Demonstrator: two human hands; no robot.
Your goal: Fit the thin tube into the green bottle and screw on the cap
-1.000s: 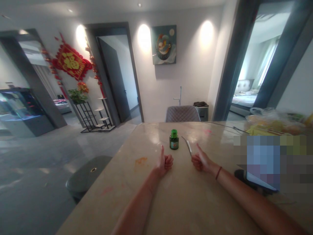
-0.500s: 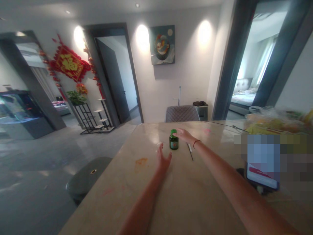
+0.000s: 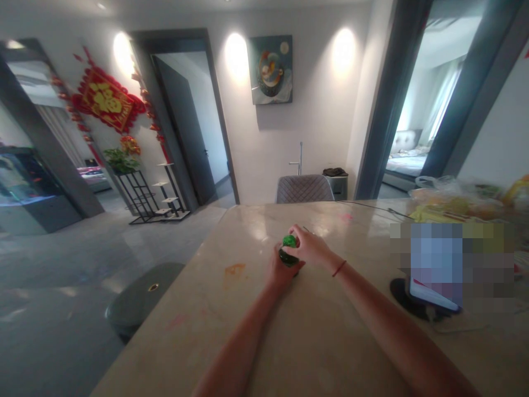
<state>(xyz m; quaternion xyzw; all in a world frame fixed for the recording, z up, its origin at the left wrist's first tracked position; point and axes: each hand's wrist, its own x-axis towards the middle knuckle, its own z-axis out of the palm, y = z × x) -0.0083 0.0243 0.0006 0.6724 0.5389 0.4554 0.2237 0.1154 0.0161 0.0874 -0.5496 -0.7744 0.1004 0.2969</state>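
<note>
A small dark green glass bottle with a bright green cap is between my hands over the table. My left hand wraps round the bottle's body and covers most of its label. Fingers of my right hand close about the cap from the right side. A red cord circles my right wrist. Behind the right hand, the tip of a thin dark stick peeks out; the rest of it is hidden.
The stone table has an orange stain at left. A phone leans on a round stand to the right, near plastic bags. A grey chair is at the far edge, a green stool at left.
Both hands have closed in on the bottle: the left, formerly open and apart from it, now wraps its body. The bottle sits nearer me, and the right hand covers most of the stick.
</note>
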